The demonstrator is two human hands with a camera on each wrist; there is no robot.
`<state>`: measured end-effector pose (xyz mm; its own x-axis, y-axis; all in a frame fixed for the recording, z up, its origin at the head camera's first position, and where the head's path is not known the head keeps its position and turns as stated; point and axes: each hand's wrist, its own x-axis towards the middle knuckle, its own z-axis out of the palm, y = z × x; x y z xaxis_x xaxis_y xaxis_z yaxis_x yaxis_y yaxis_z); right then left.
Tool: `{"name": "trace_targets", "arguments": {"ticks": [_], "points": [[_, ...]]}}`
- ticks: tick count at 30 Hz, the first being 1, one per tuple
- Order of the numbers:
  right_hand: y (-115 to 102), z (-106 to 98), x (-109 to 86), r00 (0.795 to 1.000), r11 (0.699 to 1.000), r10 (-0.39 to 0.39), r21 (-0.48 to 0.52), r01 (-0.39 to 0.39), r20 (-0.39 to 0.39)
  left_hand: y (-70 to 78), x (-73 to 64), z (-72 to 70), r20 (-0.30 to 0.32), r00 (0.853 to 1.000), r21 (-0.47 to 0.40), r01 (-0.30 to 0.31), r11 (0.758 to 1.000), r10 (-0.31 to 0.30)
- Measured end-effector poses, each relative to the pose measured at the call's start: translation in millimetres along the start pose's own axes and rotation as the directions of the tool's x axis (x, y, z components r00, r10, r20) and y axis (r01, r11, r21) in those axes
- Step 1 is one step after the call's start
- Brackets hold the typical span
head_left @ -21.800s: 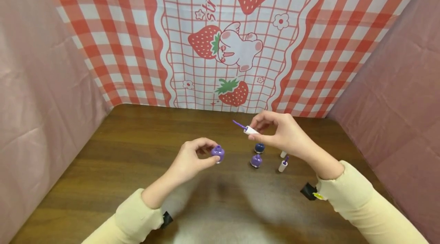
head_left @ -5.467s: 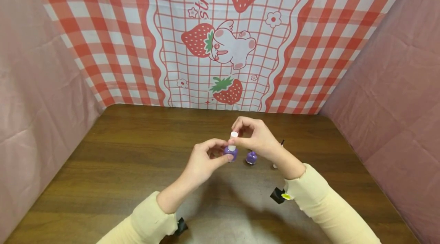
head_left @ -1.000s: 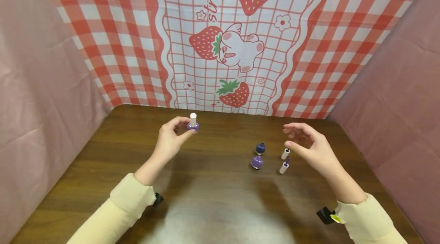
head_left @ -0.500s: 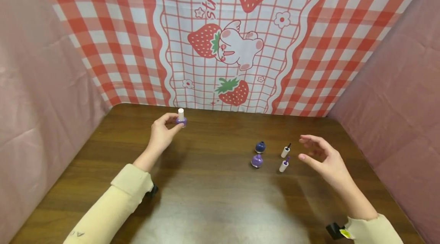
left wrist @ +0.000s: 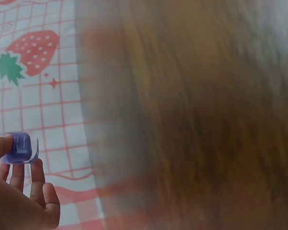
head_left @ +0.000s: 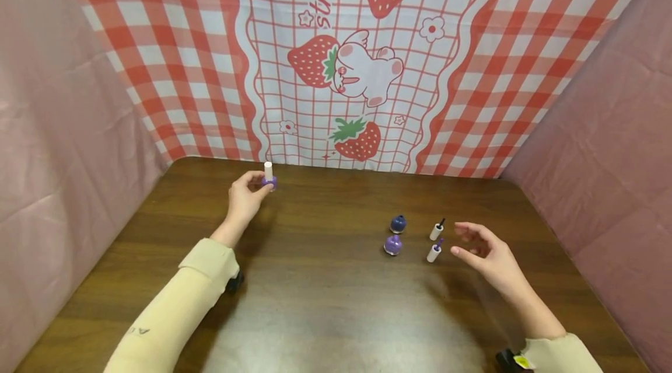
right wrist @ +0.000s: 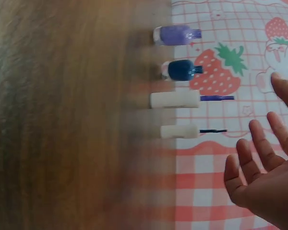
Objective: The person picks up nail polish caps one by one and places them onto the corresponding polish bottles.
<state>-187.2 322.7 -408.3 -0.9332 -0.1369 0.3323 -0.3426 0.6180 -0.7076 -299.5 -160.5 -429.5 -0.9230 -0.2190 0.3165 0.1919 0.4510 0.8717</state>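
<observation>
At the far left of the table, my left hand (head_left: 244, 201) pinches a capped purple nail polish bottle (head_left: 270, 183) between thumb and fingers. Its white cap (head_left: 268, 170) points up; whether the base touches the table I cannot tell. My right hand (head_left: 493, 259) holds nothing, its fingers loosely bent, just right of two white brush caps. One cap (head_left: 433, 254) stands with a purple brush upward, the other (head_left: 436, 233) with a dark brush upward. Left of them stand an uncapped purple bottle (head_left: 392, 245) and an uncapped dark blue bottle (head_left: 398, 224), necks up.
The brown wooden table (head_left: 325, 285) runs back to a red-and-white checked cloth (head_left: 199, 98) printed with strawberries. Pink curtains (head_left: 68, 145) hang at both sides.
Earlier my right hand put the white brush cap onto the purple bottle. Since then my left hand has carried that bottle to the back left, and my right hand has withdrawn rightward.
</observation>
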Motion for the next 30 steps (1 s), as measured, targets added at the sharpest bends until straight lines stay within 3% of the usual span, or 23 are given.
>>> {"name": "trace_targets", "arguments": {"ticks": [5,12,22,30], "points": [[11.7,3.6,1.1,0.996,0.999,0.041,-0.025,-0.039,0.082,-5.2,5.2,2.0,0.013,1.000,0.015,0.013,1.000,-0.013],[25.5,4.6,2.3,0.975,0.994,0.107,-0.059,-0.097,0.196,-9.9,10.7,5.7,0.038,0.998,0.030,0.055,0.998,-0.056],[31.9,14.1,11.3,0.965,0.998,0.064,-0.028,-0.059,0.254,-15.6,10.9,10.7,0.093,0.987,0.109,0.122,0.986,-0.133],[34.1,21.8,17.2,0.958,0.998,0.066,-0.028,-0.061,0.280,-15.6,9.9,15.5,0.097,0.984,0.177,0.132,0.975,-0.151]]}}
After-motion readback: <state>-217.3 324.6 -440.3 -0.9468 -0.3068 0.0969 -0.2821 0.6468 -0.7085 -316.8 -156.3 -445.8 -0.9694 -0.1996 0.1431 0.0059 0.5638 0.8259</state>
